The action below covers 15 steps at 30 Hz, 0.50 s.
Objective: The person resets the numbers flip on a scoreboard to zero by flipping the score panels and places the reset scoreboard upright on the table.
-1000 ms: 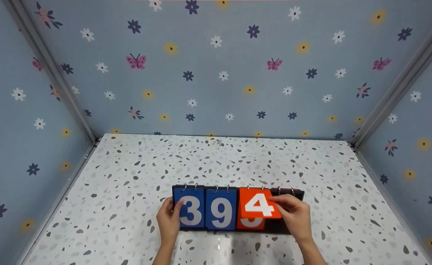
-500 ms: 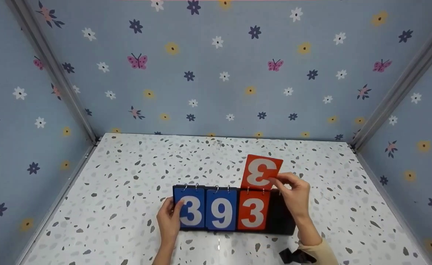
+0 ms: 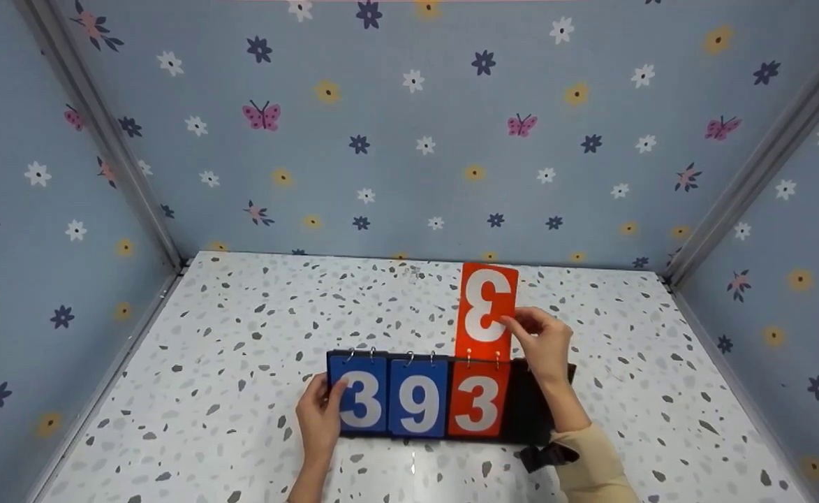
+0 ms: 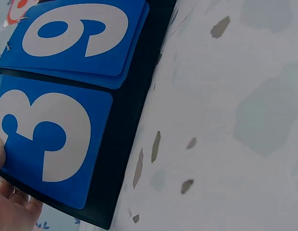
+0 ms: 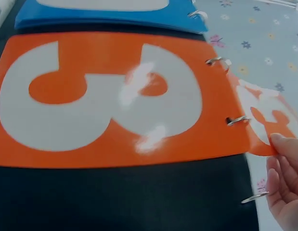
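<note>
A flip scoreboard lies on the table, its black base bearing number cards on metal rings. My left hand grips its left end, thumb over the blue 3 card; the left wrist view shows fingers beneath that edge. Beside it lies a blue 9 card. Between thumb and fingers, my right hand pinches the right edge of a red number card, raised past the rings and showing an upside-down 3. Below the rings another red 3 card lies flat.
The speckled white table stretches around the scoreboard. Flower-patterned walls enclose it at the back and both sides. A black strap sits at the right wrist, by a beige sleeve.
My right hand has turned the red 4 card up and over the rings, away from me, baring a red 3 beneath. The left hand has kept its place.
</note>
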### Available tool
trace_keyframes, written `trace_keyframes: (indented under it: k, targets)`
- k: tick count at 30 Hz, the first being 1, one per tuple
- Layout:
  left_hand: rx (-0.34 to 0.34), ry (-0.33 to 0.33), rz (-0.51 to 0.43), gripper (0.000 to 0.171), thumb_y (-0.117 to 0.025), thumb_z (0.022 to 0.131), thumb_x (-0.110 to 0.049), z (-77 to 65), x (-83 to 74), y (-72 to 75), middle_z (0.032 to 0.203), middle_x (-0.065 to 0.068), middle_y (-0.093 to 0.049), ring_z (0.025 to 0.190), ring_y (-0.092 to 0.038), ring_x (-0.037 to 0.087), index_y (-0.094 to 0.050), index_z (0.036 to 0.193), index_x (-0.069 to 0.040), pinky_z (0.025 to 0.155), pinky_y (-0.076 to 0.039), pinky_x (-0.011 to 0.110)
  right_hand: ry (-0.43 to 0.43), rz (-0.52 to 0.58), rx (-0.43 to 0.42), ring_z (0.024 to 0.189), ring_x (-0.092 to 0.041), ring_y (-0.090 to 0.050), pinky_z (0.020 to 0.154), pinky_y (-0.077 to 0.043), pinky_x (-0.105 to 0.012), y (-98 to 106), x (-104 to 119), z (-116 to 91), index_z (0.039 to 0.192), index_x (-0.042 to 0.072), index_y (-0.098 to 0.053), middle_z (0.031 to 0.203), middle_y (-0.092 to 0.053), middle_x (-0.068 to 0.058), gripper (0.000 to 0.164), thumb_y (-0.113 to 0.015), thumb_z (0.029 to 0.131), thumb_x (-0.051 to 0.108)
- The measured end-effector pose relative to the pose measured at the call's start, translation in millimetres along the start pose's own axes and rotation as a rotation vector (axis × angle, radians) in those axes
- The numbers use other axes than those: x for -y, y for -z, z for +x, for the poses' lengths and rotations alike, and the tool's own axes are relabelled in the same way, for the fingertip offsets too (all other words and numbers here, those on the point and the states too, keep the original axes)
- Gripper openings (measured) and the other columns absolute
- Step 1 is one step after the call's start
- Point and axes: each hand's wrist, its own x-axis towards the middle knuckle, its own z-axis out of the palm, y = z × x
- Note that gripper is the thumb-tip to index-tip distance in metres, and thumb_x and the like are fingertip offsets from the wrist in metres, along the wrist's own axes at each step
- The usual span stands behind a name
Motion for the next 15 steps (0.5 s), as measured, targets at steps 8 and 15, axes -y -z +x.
trace_keyframes:
  k: [8, 15]
  targets:
    - [-0.002, -0.009, -0.011, 0.012, -0.062, 0.083, 0.0, 1.3, 1.3, -0.1, 0.079, 0.017, -0.063, 0.068, -0.058, 0.028, -0.059, 0.09, 0.01, 0.059, -0.044, 0.017, -0.144, -0.088, 0.1, 0.063, -0.02, -0.061, 0.058, -0.049, -0.026, -4.8, -4.1, 4.9, 0.091, -0.003, -0.068, 0.07, -0.065, -0.01, 0.024, -0.075, 0.073, 0.011]
    - [-0.002, 0.001, 0.012, 0.013, -0.061, 0.084, -0.001, -0.3, -0.8, 0.1, 0.081, 0.018, -0.064, 0.069, -0.058, 0.029, -0.059, 0.092, 0.01, 0.06, -0.044, 0.017, -0.243, -0.127, 0.225, 0.062, -0.019, -0.061, 0.057, -0.049, -0.029, -3.9, -6.8, 5.3, 0.094, -0.003, -0.069, 0.073, -0.066, -0.011, 0.026, -0.072, 0.077, 0.015]
